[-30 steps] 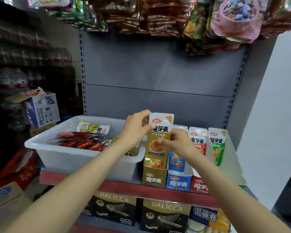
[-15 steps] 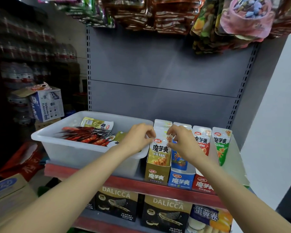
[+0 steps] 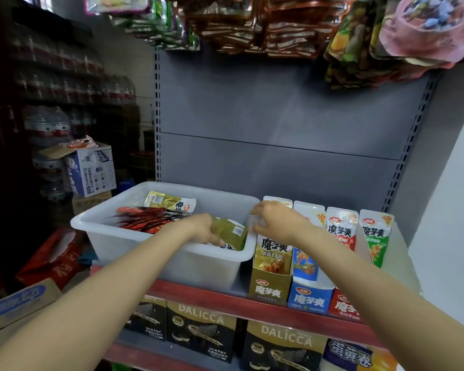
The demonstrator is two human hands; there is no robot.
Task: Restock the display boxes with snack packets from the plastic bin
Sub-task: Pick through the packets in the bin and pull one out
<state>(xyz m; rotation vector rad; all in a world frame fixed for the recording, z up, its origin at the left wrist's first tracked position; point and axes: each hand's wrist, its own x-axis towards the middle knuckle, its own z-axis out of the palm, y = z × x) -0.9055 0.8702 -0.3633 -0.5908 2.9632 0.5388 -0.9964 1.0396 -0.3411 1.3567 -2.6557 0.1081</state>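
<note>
A translucent white plastic bin [image 3: 123,236] sits on the red-edged shelf and holds gold, red and green snack packets. My left hand [image 3: 201,228] is inside the bin at its right end, its fingers curled on a green packet [image 3: 232,232]. To the right stand display boxes: a gold one [image 3: 269,289], a blue one [image 3: 310,299], a red one [image 3: 343,306] and a green packet row [image 3: 375,236]. My right hand [image 3: 279,220] rests on the tops of the gold packets [image 3: 273,259] in the gold box, fingers bent over them.
Black DALICCA wafer boxes [image 3: 201,336] fill the shelf below. Hanging snack bags [image 3: 279,25] crowd the top. A cardboard carton [image 3: 91,170] and stacked bottles stand at the left, another carton [image 3: 16,301] at the lower left. A white wall [image 3: 453,210] closes the right side.
The gold packet went down into the gold box. My left hand left it, moved left into the bin and took hold of a green packet. My right hand stays on the gold packets' tops.
</note>
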